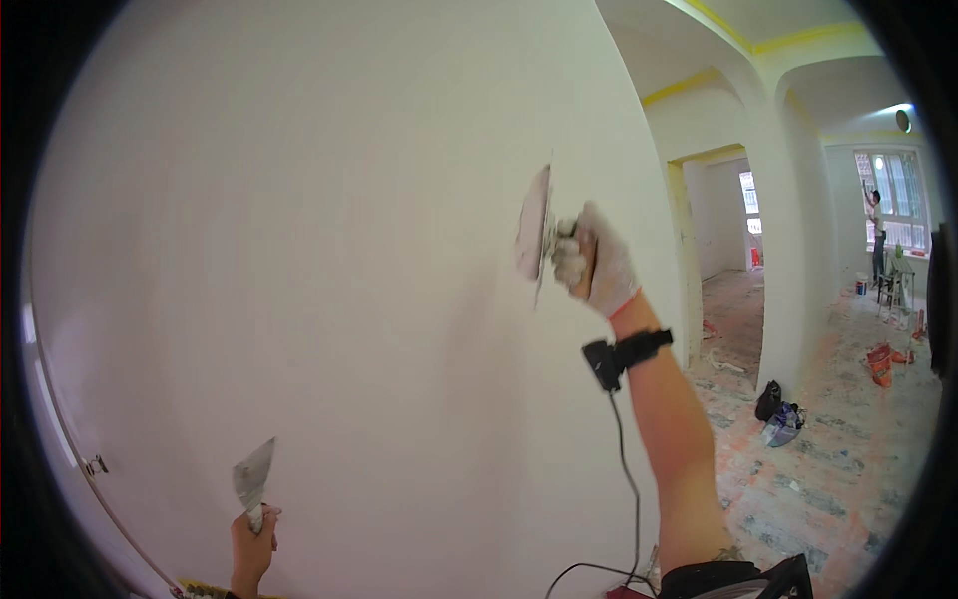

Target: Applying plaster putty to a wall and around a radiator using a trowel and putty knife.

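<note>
My right hand [597, 262], in a whitish work glove with an orange cuff, is closed round the handle of a plastering trowel [535, 225]. The trowel's long blade stands nearly upright close to the pale wall [349, 250], with plaster on its face; whether it touches the wall I cannot tell. Low on the left, my bare left hand [253, 544] grips a putty knife [255, 473] by its handle. That knife's wide, smeared metal blade points up and is apart from the trowel.
A black band with a box [624, 359] sits on my right wrist, its cable [636, 489] hanging down. Right of the wall's edge, a doorway and arches open onto a stained floor [798, 499] with bags [782, 419] and an orange-red sack [880, 364]. Far off, a person [877, 230] stands by a window.
</note>
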`<state>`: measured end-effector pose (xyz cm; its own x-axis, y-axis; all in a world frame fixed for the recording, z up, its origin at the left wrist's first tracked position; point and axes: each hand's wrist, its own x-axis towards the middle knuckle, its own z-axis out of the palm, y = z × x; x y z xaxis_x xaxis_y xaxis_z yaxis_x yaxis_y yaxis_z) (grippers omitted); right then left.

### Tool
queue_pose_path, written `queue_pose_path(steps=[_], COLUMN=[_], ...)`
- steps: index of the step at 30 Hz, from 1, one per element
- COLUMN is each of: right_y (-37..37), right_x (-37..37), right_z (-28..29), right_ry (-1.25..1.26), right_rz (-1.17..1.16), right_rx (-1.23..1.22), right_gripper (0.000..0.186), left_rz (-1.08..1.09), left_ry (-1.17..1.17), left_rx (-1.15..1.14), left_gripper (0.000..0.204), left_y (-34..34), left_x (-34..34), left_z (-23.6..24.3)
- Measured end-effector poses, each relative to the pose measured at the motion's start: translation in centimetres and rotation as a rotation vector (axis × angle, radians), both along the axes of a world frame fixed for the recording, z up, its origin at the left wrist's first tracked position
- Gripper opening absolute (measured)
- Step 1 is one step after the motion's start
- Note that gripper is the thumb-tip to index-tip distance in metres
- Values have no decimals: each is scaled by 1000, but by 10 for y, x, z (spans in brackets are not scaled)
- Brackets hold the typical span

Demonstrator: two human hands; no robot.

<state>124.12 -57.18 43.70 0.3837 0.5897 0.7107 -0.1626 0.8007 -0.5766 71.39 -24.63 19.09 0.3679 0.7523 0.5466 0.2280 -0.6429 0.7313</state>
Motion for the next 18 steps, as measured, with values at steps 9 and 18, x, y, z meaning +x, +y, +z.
queue_pose_path(steps=[9, 18], right_y=[-3, 28], right_x=[116, 118], right_z=[147, 190], right_ry=[-215, -174], right_rz=[-33, -324], right_rx=[4, -38], right_gripper=[43, 50], left_rz=[212, 140], left_ry=[-70, -154], left_rx=[-188, -187], left_gripper=[19, 31], left_y=[-18, -59], left_x=[7, 61], left_z=[-18, -81])
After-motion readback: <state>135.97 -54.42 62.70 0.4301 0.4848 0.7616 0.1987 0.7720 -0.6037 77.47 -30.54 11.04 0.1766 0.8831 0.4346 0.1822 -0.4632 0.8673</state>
